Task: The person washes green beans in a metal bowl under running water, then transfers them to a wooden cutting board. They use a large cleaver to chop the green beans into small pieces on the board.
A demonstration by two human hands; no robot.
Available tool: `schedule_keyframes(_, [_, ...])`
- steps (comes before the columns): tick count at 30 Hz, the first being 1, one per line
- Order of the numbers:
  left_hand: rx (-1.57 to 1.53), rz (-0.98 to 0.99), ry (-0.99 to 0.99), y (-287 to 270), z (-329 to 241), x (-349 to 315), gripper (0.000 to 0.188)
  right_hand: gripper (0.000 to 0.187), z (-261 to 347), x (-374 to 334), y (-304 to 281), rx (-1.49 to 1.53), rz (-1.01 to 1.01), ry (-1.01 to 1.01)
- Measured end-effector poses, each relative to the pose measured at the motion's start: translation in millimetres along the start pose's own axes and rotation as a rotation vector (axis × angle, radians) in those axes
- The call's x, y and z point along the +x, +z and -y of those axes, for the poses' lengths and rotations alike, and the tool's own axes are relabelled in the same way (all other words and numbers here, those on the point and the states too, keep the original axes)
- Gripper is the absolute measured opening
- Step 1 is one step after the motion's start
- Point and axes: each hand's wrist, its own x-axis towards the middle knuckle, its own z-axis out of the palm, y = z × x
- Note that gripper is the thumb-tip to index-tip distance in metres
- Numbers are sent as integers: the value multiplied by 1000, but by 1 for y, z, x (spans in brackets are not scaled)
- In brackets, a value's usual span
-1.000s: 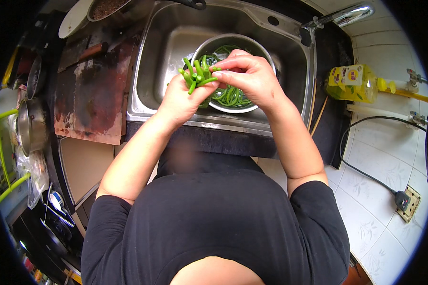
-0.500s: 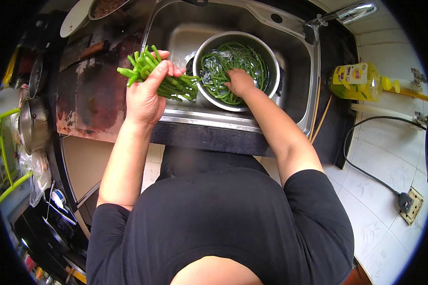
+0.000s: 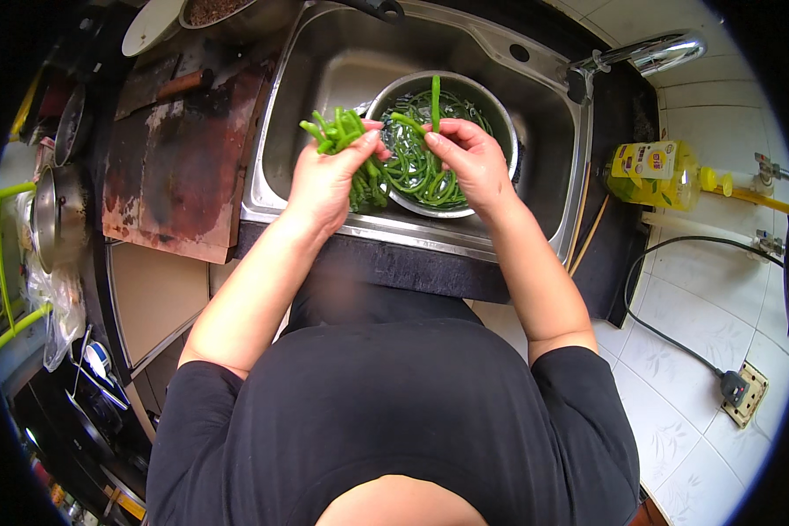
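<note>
My left hand is wrapped round a bunch of green long beans, whose ends stick up above the fingers and hang below them. To its right, my right hand pinches a few long beans between thumb and fingers; one end points straight up, another leans left. Both hands are over the near part of a round metal bowl. Coiled long beans lie in water in the bowl, partly hidden by my hands. The bowl stands in a steel sink.
A chrome faucet reaches over the sink's right corner. Two thin sticks and a yellow liquid bottle are on the right. Left of the sink lies a worn reddish-brown board near a wooden handle. A pot stands at the back left.
My right hand has come up out of the bowl with long beans between its fingers. My left hand has moved right with its bunch, close to the right hand.
</note>
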Motion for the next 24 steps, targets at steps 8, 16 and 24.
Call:
schedule_keyframes(8, [20, 14, 16, 17, 10, -1, 32, 18, 4, -15, 30, 268, -15, -16])
schedule_keyframes(16, [-83, -7, -6, 12, 9, -1, 25, 19, 6, -14, 29, 382, -42, -5])
schedule_keyframes(24, [3, -9, 15, 11, 11, -4, 20, 19, 0, -12, 36, 262, -49, -24])
